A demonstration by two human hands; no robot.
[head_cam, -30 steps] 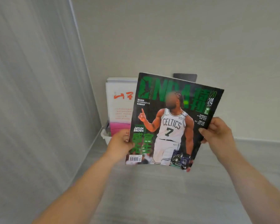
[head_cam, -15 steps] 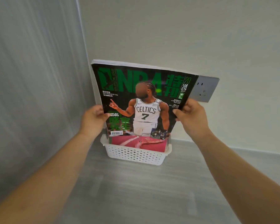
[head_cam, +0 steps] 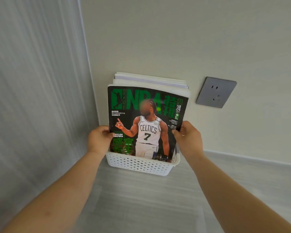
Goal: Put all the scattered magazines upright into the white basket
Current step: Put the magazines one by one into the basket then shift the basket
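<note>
The left hand [head_cam: 99, 140] and right hand [head_cam: 188, 138] each pinch a side edge of the magazine [head_cam: 146, 121] (cover facing out), keeping it upright inside the white basket [head_cam: 138, 163], probably for a straight release.

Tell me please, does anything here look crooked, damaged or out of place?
Nothing stands out. The NBA magazine stands upright in the white basket, in front of the other magazines, with the left hand and right hand gripping its side edges. The basket sits level against the wall.
</note>
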